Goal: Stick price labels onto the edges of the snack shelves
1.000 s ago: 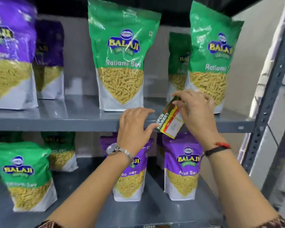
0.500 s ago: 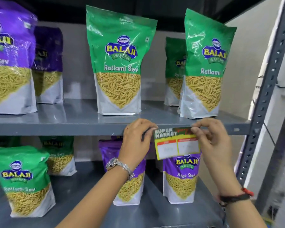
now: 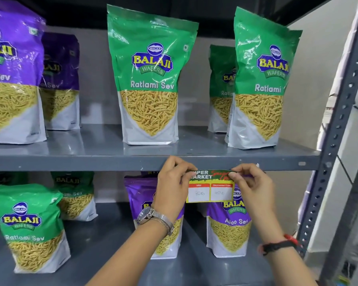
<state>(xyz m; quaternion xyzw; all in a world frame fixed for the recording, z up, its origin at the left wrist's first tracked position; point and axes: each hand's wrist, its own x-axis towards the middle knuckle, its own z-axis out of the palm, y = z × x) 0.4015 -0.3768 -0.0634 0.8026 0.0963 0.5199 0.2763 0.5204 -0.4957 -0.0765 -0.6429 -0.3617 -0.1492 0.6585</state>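
Label [image 3: 210, 186] has gone from tilted and off the shelf a second ago to flat and level, and its top strip now sits right under the shelf edge [image 3: 70, 163], centre-right of the frame. It reads as the press-on step, with placement basically done. Left hand [image 3: 171, 182] pinches the label's upper-left corner, fingers curled over the edge and thumb on the face. Right hand [image 3: 250, 182] pinches the upper-right corner the same way, thumb and forefinger closed on the top strip. The rest of the label hangs free below the edge, in front of the purple bag [image 3: 228, 228] on the lower shelf. Can't tell if the adhesive has grabbed yet. Next I'd expect a rub along the top strip.
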